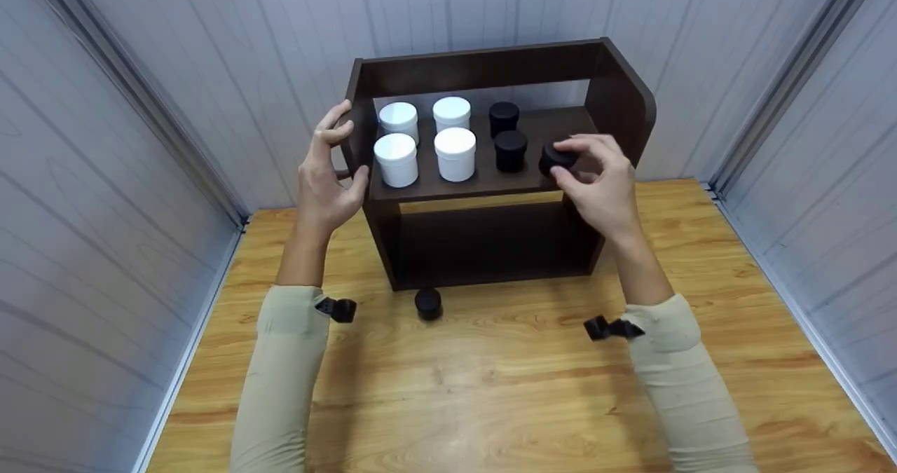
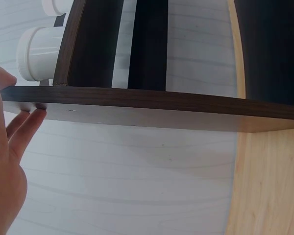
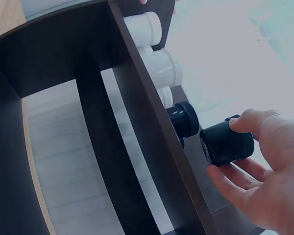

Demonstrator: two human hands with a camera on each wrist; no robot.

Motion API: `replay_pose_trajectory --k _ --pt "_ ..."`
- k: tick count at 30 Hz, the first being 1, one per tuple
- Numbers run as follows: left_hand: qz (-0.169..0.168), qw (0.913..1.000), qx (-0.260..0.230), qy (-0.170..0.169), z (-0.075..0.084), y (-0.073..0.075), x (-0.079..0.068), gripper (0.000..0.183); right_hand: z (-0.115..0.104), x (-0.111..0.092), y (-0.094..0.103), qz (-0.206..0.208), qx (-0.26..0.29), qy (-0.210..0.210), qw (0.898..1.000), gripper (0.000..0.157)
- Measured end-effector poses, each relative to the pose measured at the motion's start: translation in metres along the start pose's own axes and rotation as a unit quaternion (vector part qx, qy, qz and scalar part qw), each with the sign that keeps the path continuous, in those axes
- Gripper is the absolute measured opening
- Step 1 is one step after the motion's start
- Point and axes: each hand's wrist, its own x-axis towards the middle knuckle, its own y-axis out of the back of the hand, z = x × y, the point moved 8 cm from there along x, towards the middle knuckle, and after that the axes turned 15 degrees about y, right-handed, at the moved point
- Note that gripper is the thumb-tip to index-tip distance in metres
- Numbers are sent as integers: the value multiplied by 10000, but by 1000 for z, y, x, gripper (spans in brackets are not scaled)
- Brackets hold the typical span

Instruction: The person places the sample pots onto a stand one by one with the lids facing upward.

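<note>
My right hand pinches a black lidded jar between thumb and fingers, over the right part of the upper board of a dark brown shelf. In the right wrist view that jar is tilted and looks raised off the board. To its left stand two more black jars, one behind the other. Several white lidded jars fill the left part in two rows. My left hand grips the shelf's left side panel, thumb on one side and fingers on the outer face.
Another black jar stands on the wooden floor in front of the shelf's left foot. A lower compartment opens below the upper board. Pale panel walls close off the back and both sides.
</note>
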Motion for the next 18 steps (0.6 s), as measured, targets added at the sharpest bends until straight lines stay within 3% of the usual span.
replay_pose_trajectory --k 9,18 --pt "5 10000 -88 19 -2 -2 -1 51 20 34 -5 42 -405 -81 9991 29" --pt "34 10000 -33 -42 -1 0 -1 53 42 51 -12 270 -746 -305 9964 29"
